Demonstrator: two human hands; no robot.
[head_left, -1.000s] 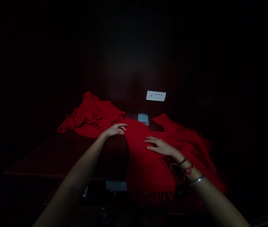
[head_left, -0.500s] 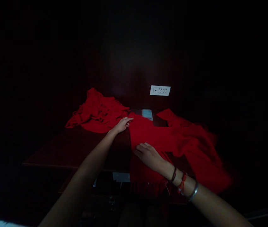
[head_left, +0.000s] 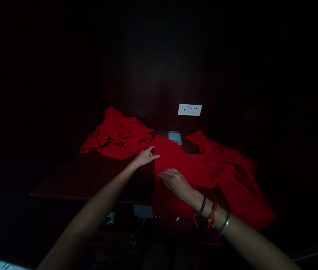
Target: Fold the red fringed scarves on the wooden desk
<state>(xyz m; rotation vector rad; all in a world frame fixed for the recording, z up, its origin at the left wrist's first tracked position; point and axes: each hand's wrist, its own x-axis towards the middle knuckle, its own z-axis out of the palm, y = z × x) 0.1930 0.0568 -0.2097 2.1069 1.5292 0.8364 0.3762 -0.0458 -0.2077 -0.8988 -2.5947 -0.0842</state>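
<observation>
A red fringed scarf (head_left: 187,165) lies spread over a dark table, one end hanging over the front edge with its fringe down. My left hand (head_left: 146,156) is at the scarf's left edge, thumb and index finger apart, with the other fingers partly hidden. Lower down, my right hand (head_left: 175,182) rests on the cloth near that same edge. Its fingers are drawn together and seem to pinch the scarf; the thumb is hidden. To the right, the rest of the scarf lies in loose folds.
A crumpled heap of red cloth (head_left: 119,135) sits at the table's back left. Behind the scarf lies a pale blurred item (head_left: 174,137). A white socket plate (head_left: 190,109) is on the wall. The dark table (head_left: 91,180) has a front edge, with pale items beneath it.
My left hand has come slightly nearer along the scarf's edge, and its thumb and index finger have spread. The fingers of my right hand have drawn together.
</observation>
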